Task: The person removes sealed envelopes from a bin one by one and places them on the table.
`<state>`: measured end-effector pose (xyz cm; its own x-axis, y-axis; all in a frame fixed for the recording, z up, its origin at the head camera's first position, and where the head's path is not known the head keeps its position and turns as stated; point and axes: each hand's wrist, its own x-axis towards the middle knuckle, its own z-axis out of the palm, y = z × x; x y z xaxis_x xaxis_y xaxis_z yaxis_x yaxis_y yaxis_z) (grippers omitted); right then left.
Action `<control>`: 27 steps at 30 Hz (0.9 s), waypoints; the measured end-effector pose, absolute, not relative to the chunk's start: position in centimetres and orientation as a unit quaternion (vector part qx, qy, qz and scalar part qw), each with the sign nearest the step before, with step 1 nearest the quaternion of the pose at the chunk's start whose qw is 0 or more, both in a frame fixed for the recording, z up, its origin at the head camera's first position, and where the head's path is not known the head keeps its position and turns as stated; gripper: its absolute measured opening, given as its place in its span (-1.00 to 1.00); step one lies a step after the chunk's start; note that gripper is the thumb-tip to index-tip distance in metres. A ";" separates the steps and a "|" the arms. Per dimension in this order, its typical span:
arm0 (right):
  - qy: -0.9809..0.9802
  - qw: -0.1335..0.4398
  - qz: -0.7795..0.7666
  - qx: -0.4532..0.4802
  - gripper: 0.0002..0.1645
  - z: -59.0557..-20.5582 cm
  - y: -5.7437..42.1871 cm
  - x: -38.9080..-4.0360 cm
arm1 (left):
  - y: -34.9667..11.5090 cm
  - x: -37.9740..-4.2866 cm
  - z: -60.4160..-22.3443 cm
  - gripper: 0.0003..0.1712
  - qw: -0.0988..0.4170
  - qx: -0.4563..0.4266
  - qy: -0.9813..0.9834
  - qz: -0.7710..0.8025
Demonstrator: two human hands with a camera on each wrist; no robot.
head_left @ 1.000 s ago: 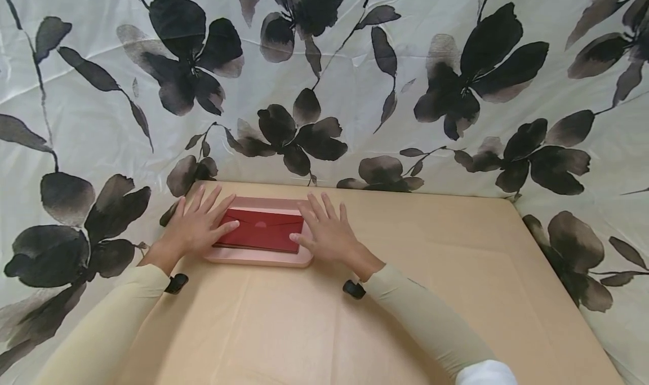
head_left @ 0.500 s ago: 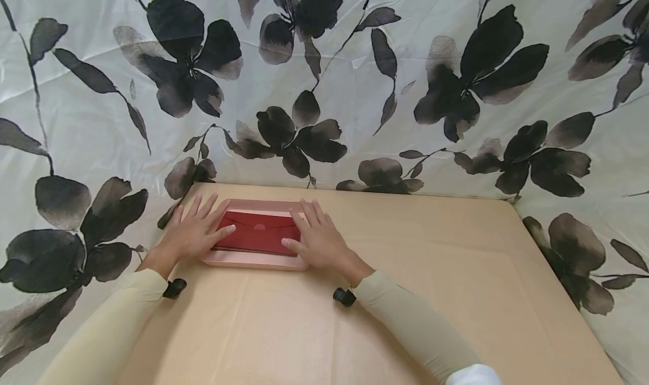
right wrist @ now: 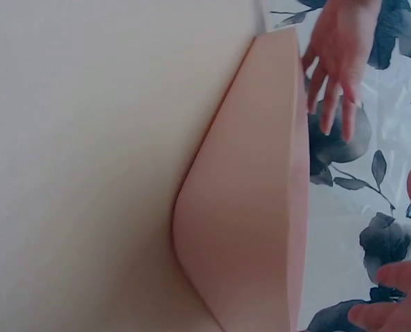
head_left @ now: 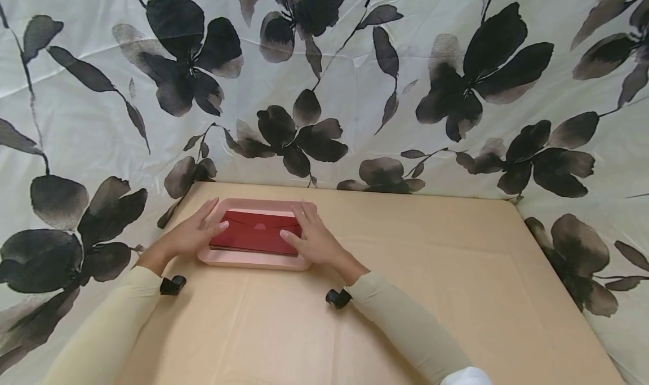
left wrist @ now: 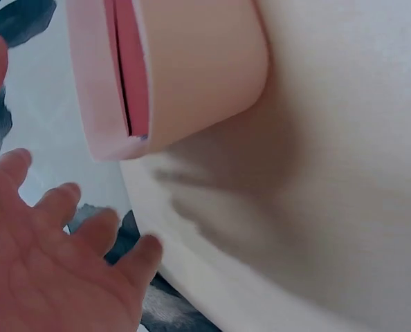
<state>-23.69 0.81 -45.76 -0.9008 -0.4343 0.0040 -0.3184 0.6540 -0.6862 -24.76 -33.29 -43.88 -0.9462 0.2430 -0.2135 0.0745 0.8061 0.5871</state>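
Note:
A pink tray (head_left: 253,261) with rounded corners rests on the table, and its tall outer wall (left wrist: 198,76) fills the top of the left wrist view. In it lie dark red envelopes (head_left: 253,233), stacked, with a round seal on the top one's flap. At the tray's left end, my left hand (head_left: 190,235) has its fingers extended and spread. My right hand (head_left: 319,241) hovers over the right end, fingers straight and thumb toward the envelopes, partly hiding that end. Neither hand grips anything. Only fingertips of my right hand (right wrist: 396,297) show in the right wrist view.
A light tan table (head_left: 405,295) extends to the right and toward me. White cloth (head_left: 370,109) with dark flowers hangs behind it and shows along both sides. The tray stands near the table's back left corner.
My right hand has moved left, over the tray's right end. My left hand has turned and shifted slightly left. The tray and envelopes stand slightly further left in the head view.

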 end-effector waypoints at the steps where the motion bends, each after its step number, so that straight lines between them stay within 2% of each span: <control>1: 0.899 0.087 -0.379 -0.200 0.00 -45.8 0.7 -23.6 | -33.4 -24.7 -43.9 0.14 0.145 0.079 0.938 0.304; 5: 0.871 0.112 -0.451 -0.159 -0.01 -45.5 0.2 -23.4 | -34.0 -25.0 -43.8 0.15 0.157 0.056 0.936 0.310; 11: 0.820 0.164 -0.541 -0.094 -0.01 -44.8 -0.4 -23.5 | -34.9 -25.8 -43.9 0.15 0.187 0.027 0.890 0.415; 16: 0.780 0.201 -0.590 -0.057 0.05 -44.8 -1.0 -24.1 | -35.8 -26.2 -44.3 0.05 0.200 0.009 0.864 0.461; 20: 0.736 0.210 -0.644 -0.015 0.06 -45.5 -1.5 -24.8 | -36.4 -26.5 -44.9 0.02 0.217 -0.001 0.836 0.504; 27: 0.646 0.207 -0.732 0.060 -0.03 -46.2 -2.1 -25.1 | -37.2 -26.7 -45.9 -0.01 0.284 -0.019 0.775 0.563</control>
<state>-25.11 -2.10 -46.15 -0.9069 -0.2260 -0.3558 0.3811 -0.0795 -0.9211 -26.68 -37.15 -45.86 -0.8376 0.2903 -0.4627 -0.3504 0.3643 0.8628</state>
